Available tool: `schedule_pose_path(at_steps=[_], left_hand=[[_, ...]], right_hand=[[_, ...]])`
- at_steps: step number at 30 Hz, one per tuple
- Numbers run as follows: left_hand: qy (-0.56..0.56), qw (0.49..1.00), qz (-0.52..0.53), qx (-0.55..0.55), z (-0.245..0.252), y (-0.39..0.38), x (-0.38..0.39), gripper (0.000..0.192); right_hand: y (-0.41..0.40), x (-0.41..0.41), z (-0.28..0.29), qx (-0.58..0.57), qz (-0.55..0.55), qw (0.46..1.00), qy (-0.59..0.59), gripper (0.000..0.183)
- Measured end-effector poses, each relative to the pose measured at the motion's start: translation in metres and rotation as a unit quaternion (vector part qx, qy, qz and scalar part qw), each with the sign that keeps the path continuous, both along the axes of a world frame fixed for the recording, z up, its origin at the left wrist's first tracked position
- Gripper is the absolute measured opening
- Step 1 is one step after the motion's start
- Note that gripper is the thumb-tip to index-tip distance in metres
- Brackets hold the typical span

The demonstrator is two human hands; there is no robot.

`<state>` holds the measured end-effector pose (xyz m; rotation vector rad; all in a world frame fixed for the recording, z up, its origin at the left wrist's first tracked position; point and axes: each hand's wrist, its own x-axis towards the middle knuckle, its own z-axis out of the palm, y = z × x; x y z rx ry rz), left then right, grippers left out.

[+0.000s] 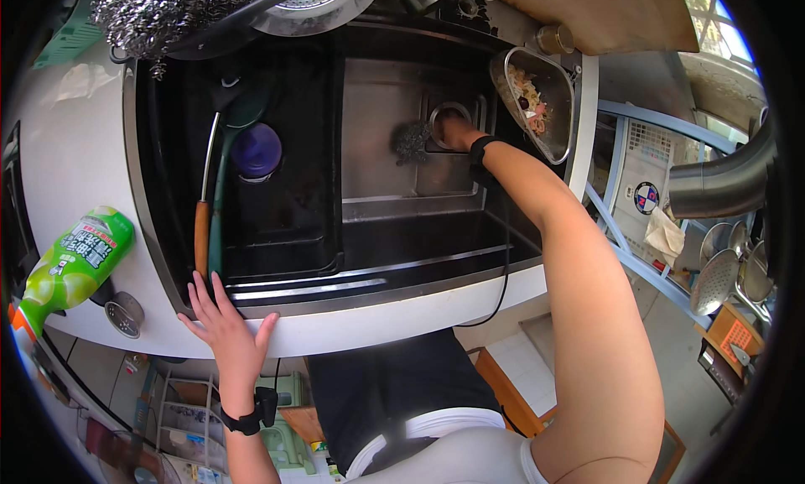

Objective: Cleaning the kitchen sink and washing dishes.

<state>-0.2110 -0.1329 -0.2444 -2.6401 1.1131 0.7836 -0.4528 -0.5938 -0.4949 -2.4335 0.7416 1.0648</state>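
My right hand (454,130) reaches down into the round drain opening (464,109) of the steel sink basin (383,100); its fingers are blurred and partly hidden. Just left of it, a steel wool scourer (412,142) lies on the basin floor. My left hand (226,323) rests spread on the sink's front rim, its fingertips by the handle ends of a wooden-handled utensil (202,232) and a green spatula or ladle (217,226). Near these handles, a purple round object (256,150) sits in the dark left part of the sink. Inside the right corner stands a strainer basket (561,122) holding food scraps (530,100).
A green cleaner bottle (82,251) and a small metal strainer (124,315) are on the left counter. Along the back are a heap of steel wool (170,18), a perforated steel pan (314,18) and a glass jar (555,40). A black cable (506,257) hangs over the front edge.
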Motion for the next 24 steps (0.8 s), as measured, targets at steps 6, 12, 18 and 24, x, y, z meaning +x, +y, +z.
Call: schedule_pose_path(at_steps=[6, 12, 18, 24], left_hand=[[0.004, 1.000, 0.001, 0.004, 0.002, -0.001, 0.000, 0.102], [0.012, 1.000, 0.003, -0.007, 0.002, -0.005, 0.000, 0.101], [0.010, 1.000, 0.007, 0.001, 0.004, -0.002, 0.000, 0.101], [0.016, 1.000, 0.002, 0.014, 0.003, -0.004, 0.002, 0.101]], right_hand=[[0.004, 0.030, 0.036, 0.015, 0.022, 0.988, 0.155, 0.040], [0.001, 0.009, 0.033, -0.004, 0.040, 0.995, 0.092, 0.035], [0.011, -0.001, 0.010, -0.012, -0.188, 0.981, -0.054, 0.033], [0.000, -0.006, -0.002, -0.009, -0.138, 0.990, -0.011, 0.037]])
